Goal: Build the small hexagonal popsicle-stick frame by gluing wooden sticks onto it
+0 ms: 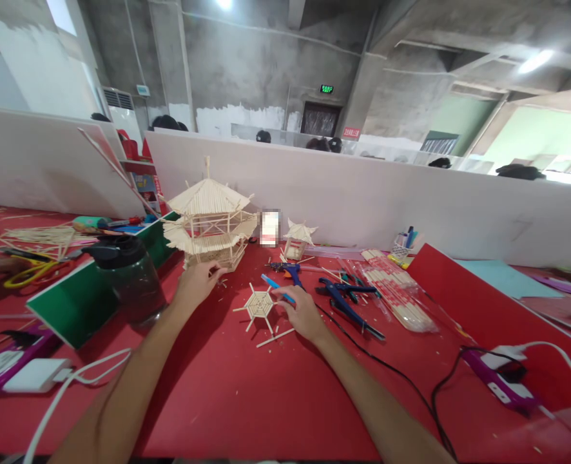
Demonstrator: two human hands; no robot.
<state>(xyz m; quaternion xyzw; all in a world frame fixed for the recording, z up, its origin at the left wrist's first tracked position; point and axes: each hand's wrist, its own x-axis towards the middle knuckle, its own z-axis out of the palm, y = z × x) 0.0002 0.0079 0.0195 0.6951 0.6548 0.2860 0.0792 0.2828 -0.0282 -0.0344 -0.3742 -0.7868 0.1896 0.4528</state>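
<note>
My left hand (199,283) is at the base of a two-tiered pagoda model (211,225) built of thin wooden sticks. Its thumb and fingertips are pinched together, and anything between them is too small to make out. My right hand (301,312) holds a blue pen (270,281), which slants up to the left from the fingers. Just left of these fingers, a spiderweb-like hexagonal frame of sticks (259,304) lies flat on the red table (247,399). One loose stick (276,338) lies below the frame.
A dark water bottle (128,280) stands left of my left arm. Behind my right hand lie a glue gun (292,272), blue-handled cutters (348,303) and bagged sticks (396,290). A small stick pavilion (299,240) stands farther back. Green (80,303) and red (498,328) dividers flank the workspace.
</note>
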